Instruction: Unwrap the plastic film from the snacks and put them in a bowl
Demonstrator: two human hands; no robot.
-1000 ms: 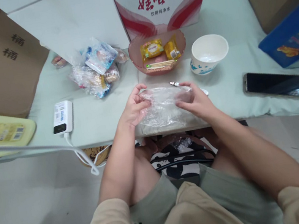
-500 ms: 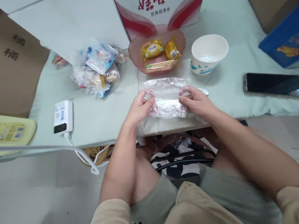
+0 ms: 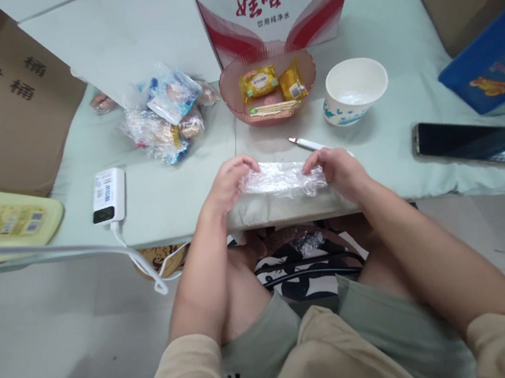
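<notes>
A crinkled piece of clear plastic wrap (image 3: 275,180) is gathered into a narrow strip near the table's front edge. My left hand (image 3: 232,179) pinches its left end, and my right hand (image 3: 336,169) grips the right end between thumb and fingers. Just behind my right hand lies a white pen-like stick (image 3: 305,142) with a dark tip, partly covered by that hand. Beyond the wrap stands a pink ribbed bowl (image 3: 238,108) holding yellow snack packets (image 3: 259,81) and thin sticks (image 3: 275,108). To its right is a white paper cup (image 3: 349,103).
A heap of plastic-wrapped snacks (image 3: 166,119) lies at the back left. Nearer are a white power bank (image 3: 109,191) with a cable and a yellow package (image 3: 3,216). On the right are a phone (image 3: 467,143) and a blue box (image 3: 491,59). Cartons (image 3: 274,6) line the back.
The wrap's far edge has been folded down toward me, making it a narrower strip. The white stick behind it is now uncovered. Both hands keep hold of the ends.
</notes>
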